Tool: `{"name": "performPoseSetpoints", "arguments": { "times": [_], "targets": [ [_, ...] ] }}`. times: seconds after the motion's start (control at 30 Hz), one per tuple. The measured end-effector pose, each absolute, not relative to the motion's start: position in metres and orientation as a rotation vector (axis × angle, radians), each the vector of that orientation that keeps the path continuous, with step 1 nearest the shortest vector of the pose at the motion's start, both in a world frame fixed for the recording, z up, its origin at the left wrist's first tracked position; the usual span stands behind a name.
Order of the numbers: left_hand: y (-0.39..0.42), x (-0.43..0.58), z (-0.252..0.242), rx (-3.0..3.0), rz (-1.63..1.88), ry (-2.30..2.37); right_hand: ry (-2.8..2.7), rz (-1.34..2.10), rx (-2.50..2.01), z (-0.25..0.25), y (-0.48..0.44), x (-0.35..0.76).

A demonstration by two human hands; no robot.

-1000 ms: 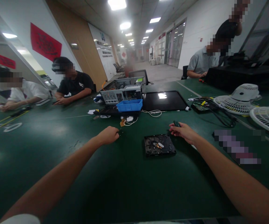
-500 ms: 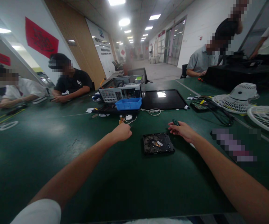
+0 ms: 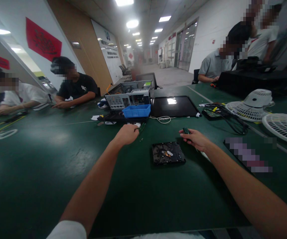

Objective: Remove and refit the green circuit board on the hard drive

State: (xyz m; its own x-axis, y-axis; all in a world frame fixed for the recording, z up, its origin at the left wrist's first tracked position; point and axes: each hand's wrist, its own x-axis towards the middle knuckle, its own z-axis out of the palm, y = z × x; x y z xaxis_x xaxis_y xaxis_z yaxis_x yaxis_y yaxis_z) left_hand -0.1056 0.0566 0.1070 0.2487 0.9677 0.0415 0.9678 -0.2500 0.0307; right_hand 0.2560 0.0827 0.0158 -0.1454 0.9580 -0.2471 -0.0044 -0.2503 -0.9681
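My left hand [image 3: 129,133] is closed around one end of a small green circuit board [image 3: 142,128], just in front of the blue tray [image 3: 136,111]. In my right hand [image 3: 194,138] is a tool with a dark green handle [image 3: 186,131], its fingers wrapped round it. A black hard drive [image 3: 168,153] lies flat on the green table [image 3: 123,192] between my hands, nearer the right one, and neither hand touches it. Tiny pale bits rest on the table just below the circuit board.
Behind the tray stands an open computer case [image 3: 128,96], with a black flat panel [image 3: 174,106] beside it. White fan parts [image 3: 246,109], cables and another circuit board [image 3: 211,114] lie at the right. People sit at the far left and far right.
My left hand has shifted left and slightly forward, and the green board now shows in it. Small bits have appeared on the table below. A standing person at the right has moved left.
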Motion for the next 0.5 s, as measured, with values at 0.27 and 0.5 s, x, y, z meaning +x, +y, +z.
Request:
{"name": "performPoseSetpoints", "arguments": {
  "times": [0.27, 0.5],
  "targets": [
    [0.041, -0.027, 0.092, -2.697, -0.725, -1.766, -1.223, 1.550, -1.124, 0.030, 0.072, 0.251],
    [0.026, 0.002, 0.074, -3.022, -1.101, -1.875, -1.296, 1.587, -1.053, 0.042, 0.055, 0.229]
  ]
}}
